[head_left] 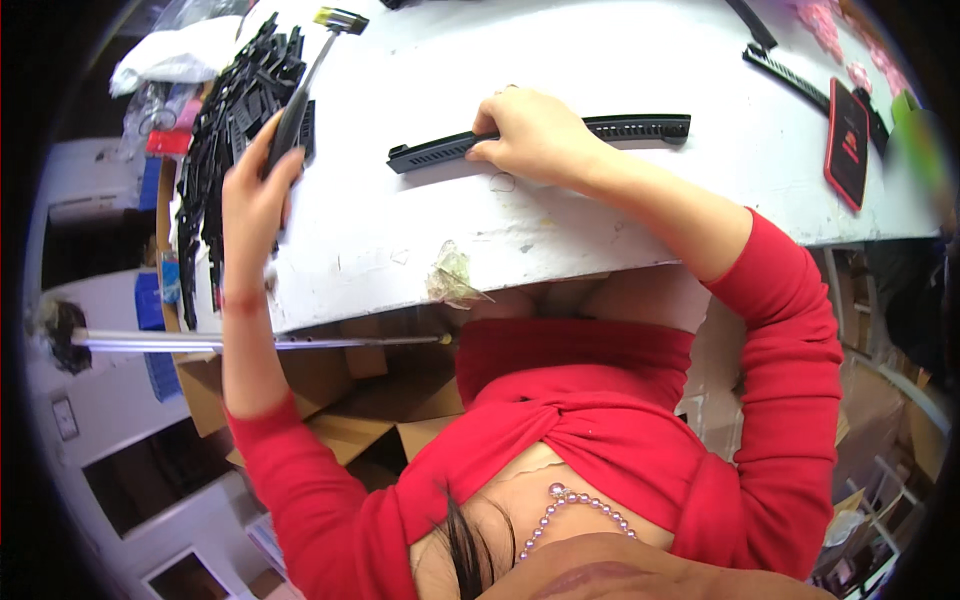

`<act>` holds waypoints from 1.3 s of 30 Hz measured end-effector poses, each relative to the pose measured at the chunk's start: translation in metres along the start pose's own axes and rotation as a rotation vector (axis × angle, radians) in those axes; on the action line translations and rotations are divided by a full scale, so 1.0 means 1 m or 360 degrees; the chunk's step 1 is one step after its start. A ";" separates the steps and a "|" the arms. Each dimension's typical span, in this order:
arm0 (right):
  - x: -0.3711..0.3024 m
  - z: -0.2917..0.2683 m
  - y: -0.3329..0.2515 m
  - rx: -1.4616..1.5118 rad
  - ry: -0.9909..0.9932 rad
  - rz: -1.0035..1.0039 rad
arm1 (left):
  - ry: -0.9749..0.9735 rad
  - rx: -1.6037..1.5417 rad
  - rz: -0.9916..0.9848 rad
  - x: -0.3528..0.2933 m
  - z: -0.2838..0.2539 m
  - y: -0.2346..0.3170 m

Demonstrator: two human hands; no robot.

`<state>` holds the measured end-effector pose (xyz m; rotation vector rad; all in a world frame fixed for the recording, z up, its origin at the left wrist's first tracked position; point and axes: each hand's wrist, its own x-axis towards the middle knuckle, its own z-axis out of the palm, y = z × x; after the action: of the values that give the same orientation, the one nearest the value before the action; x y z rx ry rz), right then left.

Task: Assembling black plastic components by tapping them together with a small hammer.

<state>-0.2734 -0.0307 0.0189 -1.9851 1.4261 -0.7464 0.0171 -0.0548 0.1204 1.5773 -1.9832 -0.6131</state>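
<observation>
The long black slotted strip (pixel 600 130) lies across the upper centre of the white table (pixel 420 240), pinned under the clenched right hand (pixel 530 135). The left hand (pixel 255 190), upper left, grasps a small hammer (pixel 305 85) beside a pile of black parts (pixel 230 130).

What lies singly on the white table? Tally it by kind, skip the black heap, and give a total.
Black slotted strips: 3 (one gripped by the right hand, two at the far right)
Hammer: 1 (held in the left hand)
Red flat device: 1
Total: 5
</observation>
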 end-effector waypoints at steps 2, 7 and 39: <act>0.000 0.001 -0.007 0.0045 -0.0035 0.0037 | 0.0026 0.0093 0.0035 -0.053 -0.005 0.015; 0.002 0.000 -0.008 0.0023 -0.0069 0.0037 | -0.0102 0.0205 0.0149 -0.117 0.020 0.011; 0.000 -0.002 -0.007 0.0005 0.0039 -0.0129 | -0.0079 0.0084 0.0154 -0.135 0.021 0.018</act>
<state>-0.2701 -0.0290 0.0251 -2.0483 1.3640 -0.8102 0.0141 0.0810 0.0994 1.4996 -2.1149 -0.5713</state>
